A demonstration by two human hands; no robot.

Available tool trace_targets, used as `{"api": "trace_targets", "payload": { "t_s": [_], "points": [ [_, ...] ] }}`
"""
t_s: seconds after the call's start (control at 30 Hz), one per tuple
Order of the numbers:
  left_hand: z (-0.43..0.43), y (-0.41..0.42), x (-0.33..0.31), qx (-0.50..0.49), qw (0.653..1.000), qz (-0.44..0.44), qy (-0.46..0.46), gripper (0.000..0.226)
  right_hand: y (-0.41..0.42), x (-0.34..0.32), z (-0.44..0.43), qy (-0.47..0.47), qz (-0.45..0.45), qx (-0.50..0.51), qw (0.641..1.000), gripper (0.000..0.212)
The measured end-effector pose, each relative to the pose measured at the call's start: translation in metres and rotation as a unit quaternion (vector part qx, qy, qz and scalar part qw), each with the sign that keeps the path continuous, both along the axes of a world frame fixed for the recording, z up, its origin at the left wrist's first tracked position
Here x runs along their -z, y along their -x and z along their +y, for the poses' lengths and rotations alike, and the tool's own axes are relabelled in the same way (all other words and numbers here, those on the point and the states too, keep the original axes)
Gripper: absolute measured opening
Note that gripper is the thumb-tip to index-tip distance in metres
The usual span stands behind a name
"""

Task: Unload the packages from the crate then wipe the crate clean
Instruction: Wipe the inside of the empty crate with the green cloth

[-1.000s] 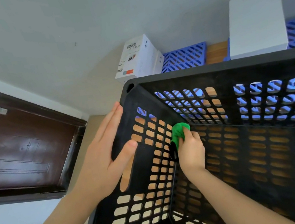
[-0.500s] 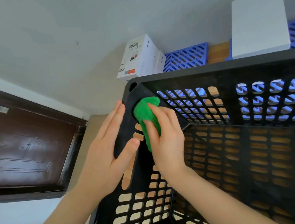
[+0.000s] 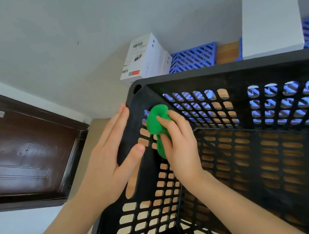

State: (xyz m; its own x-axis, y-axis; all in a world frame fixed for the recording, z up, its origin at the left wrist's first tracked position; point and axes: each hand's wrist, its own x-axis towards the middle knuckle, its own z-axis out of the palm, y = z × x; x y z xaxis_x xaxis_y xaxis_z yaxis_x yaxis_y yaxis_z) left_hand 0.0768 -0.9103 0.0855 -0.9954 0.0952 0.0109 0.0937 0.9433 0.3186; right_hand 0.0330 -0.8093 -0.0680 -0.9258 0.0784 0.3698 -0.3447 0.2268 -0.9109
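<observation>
A large black perforated crate [image 3: 224, 75] fills the right and lower part of the view, with nothing inside it. My right hand [image 3: 179, 145] holds a bunched green cloth [image 3: 156, 122] and presses it against the inside of the crate's left wall, just below the far left corner. My left hand [image 3: 111, 157] lies flat on the outside of that wall with straight fingers, its thumb hooked over the rim. Two white packages stand beyond the crate: a labelled box [image 3: 145, 58] and a plain box [image 3: 270, 20].
Blue plastic pallets [image 3: 192, 57] lie on the wooden floor under the packages against the grey wall. A dark brown door [image 3: 17, 153] with a metal latch stands to the left.
My right hand brought the green cloth up from lower inside the corner to the upper left wall, then slid slightly down. My left hand stayed on the outer wall.
</observation>
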Motion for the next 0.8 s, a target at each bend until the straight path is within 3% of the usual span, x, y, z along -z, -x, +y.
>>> {"api": "trace_targets", "payload": {
  "t_s": [0.23, 0.43, 0.57, 0.67, 0.8],
  "points": [
    [0.002, 0.001, -0.002, -0.012, 1.0, -0.005, 0.003, 0.071, 0.0, 0.029, 0.003, -0.087, -0.037, 0.023, 0.995, 0.044],
    [0.001, 0.001, -0.001, -0.011, 1.0, -0.004, 0.0, 0.07, -0.01, 0.063, 0.005, -0.098, -0.245, 0.031, 0.964, 0.039],
    [0.001, 0.003, 0.0, -0.01, 1.0, -0.002, 0.002, 0.069, -0.004, 0.053, 0.0, -0.01, -0.294, 0.048, 0.955, 0.037],
    [0.0, 0.002, 0.001, -0.007, 1.0, 0.0, -0.012, 0.066, -0.006, 0.025, -0.003, 0.052, -0.269, 0.051, 0.96, 0.036],
    [0.0, 0.001, 0.001, 0.0, 1.0, 0.004, -0.029, 0.062, -0.006, -0.028, -0.006, 0.112, -0.129, 0.042, 0.984, 0.033]
  ]
}}
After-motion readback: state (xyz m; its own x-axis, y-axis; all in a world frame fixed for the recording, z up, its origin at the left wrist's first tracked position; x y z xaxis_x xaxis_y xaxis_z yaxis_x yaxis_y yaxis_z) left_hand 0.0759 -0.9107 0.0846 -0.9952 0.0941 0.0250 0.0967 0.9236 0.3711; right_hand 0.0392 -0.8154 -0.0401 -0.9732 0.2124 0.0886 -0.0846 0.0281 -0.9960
